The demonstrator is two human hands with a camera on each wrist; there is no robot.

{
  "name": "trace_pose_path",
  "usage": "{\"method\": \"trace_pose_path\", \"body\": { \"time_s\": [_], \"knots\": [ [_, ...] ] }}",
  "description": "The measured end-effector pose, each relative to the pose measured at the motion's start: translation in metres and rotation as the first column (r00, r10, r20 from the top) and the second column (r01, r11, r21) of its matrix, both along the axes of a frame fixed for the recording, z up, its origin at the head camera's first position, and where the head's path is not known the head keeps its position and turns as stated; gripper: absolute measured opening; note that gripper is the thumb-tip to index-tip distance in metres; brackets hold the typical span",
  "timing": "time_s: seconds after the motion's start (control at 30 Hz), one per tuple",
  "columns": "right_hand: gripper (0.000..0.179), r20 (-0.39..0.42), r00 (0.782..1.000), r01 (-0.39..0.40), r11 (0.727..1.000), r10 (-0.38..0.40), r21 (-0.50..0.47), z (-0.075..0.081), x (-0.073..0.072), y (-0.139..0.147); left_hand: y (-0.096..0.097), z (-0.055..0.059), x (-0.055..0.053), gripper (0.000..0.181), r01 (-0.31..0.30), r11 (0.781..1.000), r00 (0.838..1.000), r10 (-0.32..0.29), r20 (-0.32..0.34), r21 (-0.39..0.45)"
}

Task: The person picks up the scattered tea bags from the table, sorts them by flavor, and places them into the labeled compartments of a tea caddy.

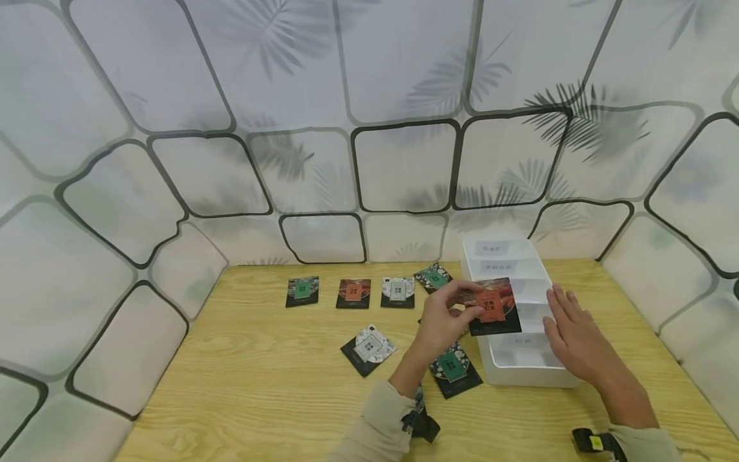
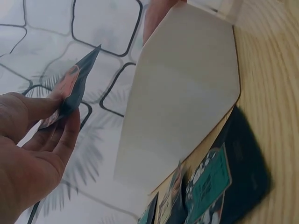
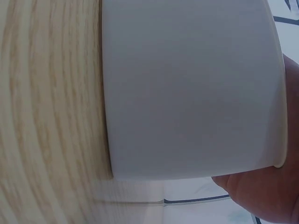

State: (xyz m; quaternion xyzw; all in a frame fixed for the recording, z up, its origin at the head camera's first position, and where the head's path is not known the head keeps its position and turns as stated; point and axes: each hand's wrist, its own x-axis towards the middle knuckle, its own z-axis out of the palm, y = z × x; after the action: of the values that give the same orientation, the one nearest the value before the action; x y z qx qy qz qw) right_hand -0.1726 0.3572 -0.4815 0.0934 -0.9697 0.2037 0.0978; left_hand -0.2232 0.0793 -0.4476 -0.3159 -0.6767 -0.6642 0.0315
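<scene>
In the head view my left hand (image 1: 441, 321) pinches a red-and-black sachet (image 1: 492, 308) by its left side, between thumb and fingers. The sachet is raised over the left part of a white divided box (image 1: 531, 378), its printed front toward me. The left wrist view shows the same sachet (image 2: 74, 88) nearly edge-on in the left hand (image 2: 32, 144), apart from the box wall (image 2: 182, 88). My right hand (image 1: 583, 337) rests on the box's right rim with fingers extended. From the right wrist, part of that hand (image 3: 261, 196) shows beyond the box side (image 3: 191, 93).
Green, red and white sachets stand in a back row: green (image 1: 302, 290), red (image 1: 353, 293), white (image 1: 398, 292). Another green one (image 1: 433, 277) lies near the box. A white sachet (image 1: 368, 350) and a green sachet (image 1: 454, 369) lie nearer me on the wooden table (image 1: 242, 378).
</scene>
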Motion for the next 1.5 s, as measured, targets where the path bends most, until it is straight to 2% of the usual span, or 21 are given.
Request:
{"method": "trace_pose_path", "body": {
  "time_s": [0.2, 0.5, 0.67, 0.77, 0.9, 1.2, 1.5],
  "knots": [
    [0.06, 0.0, 1.0, -0.004, 1.0, 0.004, -0.019, -0.001, 0.001, -0.001, 0.016, -0.003, 0.008, 0.03, 0.004, 1.0, 1.0, -0.004, 0.026, 0.002],
    [0.058, -0.032, 0.999, -0.012, 1.0, 0.011, -0.015, -0.002, 0.002, -0.002, 0.029, -0.009, 0.015, 0.029, -0.036, 0.999, 0.999, 0.036, 0.01, -0.034],
    [0.058, -0.041, 0.999, -0.018, 1.0, 0.017, -0.021, -0.004, 0.001, -0.002, 0.034, -0.016, 0.018, 0.032, -0.041, 0.994, 0.998, 0.035, -0.054, -0.104],
    [0.058, -0.039, 0.999, -0.022, 0.999, 0.021, -0.027, -0.005, 0.0, -0.001, 0.035, -0.02, 0.02, 0.033, -0.038, 0.987, 0.993, 0.02, -0.113, -0.155],
    [0.058, -0.041, 0.999, -0.022, 0.999, 0.021, -0.025, -0.006, 0.0, 0.0, 0.035, -0.024, 0.02, 0.034, -0.032, 0.981, 0.987, 0.002, -0.159, -0.19],
    [0.057, -0.055, 0.998, -0.019, 0.999, 0.018, -0.027, -0.005, 0.0, 0.001, 0.033, -0.026, 0.023, 0.033, -0.019, 0.978, 0.98, -0.022, -0.197, -0.207],
    [0.058, -0.032, 0.999, -0.015, 1.0, 0.014, -0.026, -0.004, -0.002, 0.003, 0.033, -0.026, 0.024, 0.032, -0.032, 0.962, 0.973, -0.032, -0.229, -0.271]
  ]
}}
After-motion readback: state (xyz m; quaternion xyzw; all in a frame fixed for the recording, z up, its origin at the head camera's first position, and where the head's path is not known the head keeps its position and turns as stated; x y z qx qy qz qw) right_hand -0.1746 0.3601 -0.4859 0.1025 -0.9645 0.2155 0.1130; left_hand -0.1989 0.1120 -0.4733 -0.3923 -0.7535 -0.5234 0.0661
